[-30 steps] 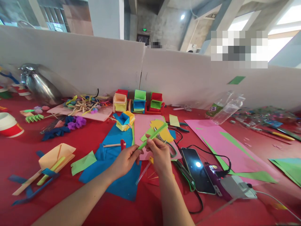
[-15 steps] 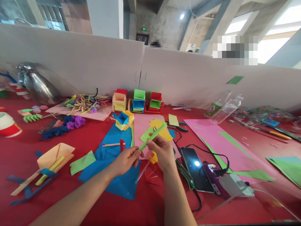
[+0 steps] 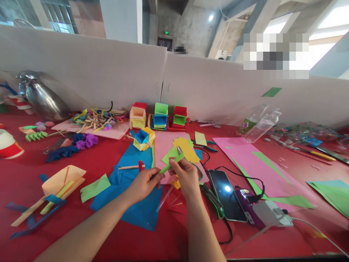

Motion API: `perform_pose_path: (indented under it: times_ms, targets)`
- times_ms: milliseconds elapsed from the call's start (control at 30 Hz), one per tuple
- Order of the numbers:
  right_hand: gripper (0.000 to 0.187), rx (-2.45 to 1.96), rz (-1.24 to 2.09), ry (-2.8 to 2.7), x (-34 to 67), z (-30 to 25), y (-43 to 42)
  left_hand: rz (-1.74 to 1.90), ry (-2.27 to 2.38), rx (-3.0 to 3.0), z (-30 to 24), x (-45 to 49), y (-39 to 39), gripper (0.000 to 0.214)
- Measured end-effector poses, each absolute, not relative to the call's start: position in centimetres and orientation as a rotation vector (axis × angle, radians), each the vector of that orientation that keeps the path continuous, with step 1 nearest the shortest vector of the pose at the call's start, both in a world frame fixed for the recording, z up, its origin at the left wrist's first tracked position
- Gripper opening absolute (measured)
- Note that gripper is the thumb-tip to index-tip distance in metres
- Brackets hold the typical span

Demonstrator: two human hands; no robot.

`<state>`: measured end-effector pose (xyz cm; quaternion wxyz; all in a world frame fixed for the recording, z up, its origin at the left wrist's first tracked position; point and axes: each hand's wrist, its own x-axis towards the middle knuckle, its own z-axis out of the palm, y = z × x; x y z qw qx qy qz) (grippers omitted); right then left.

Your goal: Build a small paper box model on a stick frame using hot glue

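A narrow light-green paper strip (image 3: 165,168) stretches between my two hands above the middle of the table. My left hand (image 3: 147,183) pinches its lower left end. Further up, the fingers of my right hand (image 3: 184,174) close on the strip, with its tip showing past them. Beneath the hands lie blue sheets (image 3: 141,214) and a pink sheet (image 3: 161,140). Yellow paper (image 3: 187,148) and scissors, partly hidden, are just beyond my right hand. A yellow and blue folded paper ring (image 3: 144,139) stands behind my left hand.
Folded paper boxes (image 3: 161,116) stand along the white partition (image 3: 218,91). To the right are a phone (image 3: 227,196), cables, a power adapter (image 3: 269,213) and plastic bottles (image 3: 261,125). A paper-and-stick piece (image 3: 64,182) lies left. Behind it are craft sticks (image 3: 95,120) and a metal jug (image 3: 43,96).
My right hand has slid down along the green strip toward my left hand, so less of the strip sticks out past its fingers. My left hand has hardly moved.
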<state>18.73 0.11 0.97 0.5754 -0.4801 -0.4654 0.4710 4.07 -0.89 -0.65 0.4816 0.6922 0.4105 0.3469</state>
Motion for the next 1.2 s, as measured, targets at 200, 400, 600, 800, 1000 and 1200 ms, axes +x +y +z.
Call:
perform_pose_path:
  times_ms: [200, 400, 600, 800, 1000, 1200]
  targets:
    - [0.02, -1.046, 1.08, -0.917, 19.9, 1.1, 0.4, 0.8, 1.132, 1.845, -0.5, 3.9, -1.0, 0.031]
    - [0.023, -1.019, 1.132, -0.861, 19.7, 0.9, 0.4, 0.778, 1.215, 2.007, -0.3, 3.8, -1.1, 0.026]
    - [0.024, -0.998, 1.068, -0.824, 20.0, 0.8, 0.6, 0.579, 0.989, 1.883, -0.5, 3.3, -0.7, 0.032]
    - [0.02, -0.872, 1.192, -0.716, 18.9, 0.9, 0.5, 0.622, 1.093, 1.912, -1.1, 4.5, -1.4, 0.033]
    - [0.027, -0.689, 1.32, -0.561, 18.1, 1.3, 0.2, 0.596, 1.091, 1.941, -1.3, 5.4, -2.4, 0.034]
    - [0.032, -0.688, 1.346, -0.548, 18.2, 1.5, 0.2, 0.392, 0.726, 1.391, -1.5, 4.8, -2.0, 0.039]
